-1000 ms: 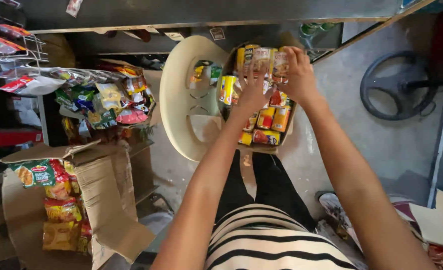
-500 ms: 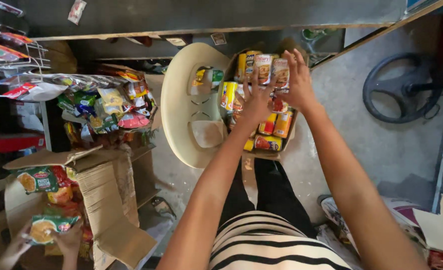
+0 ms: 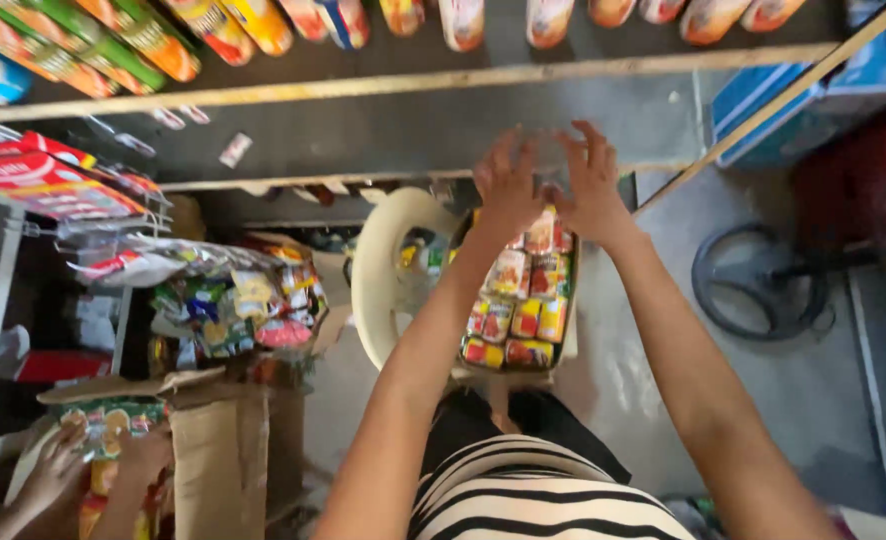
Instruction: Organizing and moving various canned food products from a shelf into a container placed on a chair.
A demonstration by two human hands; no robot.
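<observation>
Orange, red and yellow packets point(image 3: 515, 310) fill the carton point(image 3: 569, 318) on the cream plastic chair point(image 3: 378, 280) below as you raise both hands toward the dark shelf point(image 3: 393, 130). Your left hand point(image 3: 508, 185) and right hand point(image 3: 593, 185) face each other, fingers spread and close together; whether anything is pinched between them you cannot tell, since that spot blurs against the shelf. Keep your palms level and your wrists steady near the shelf's wooden lip point(image 3: 403, 85). Pouches point(image 3: 463, 18) along the top are cut off by the frame. A co-worker's hands point(image 3: 58, 465) at the lower left reach into a cardboard box point(image 3: 213, 440), its contents half hidden.
</observation>
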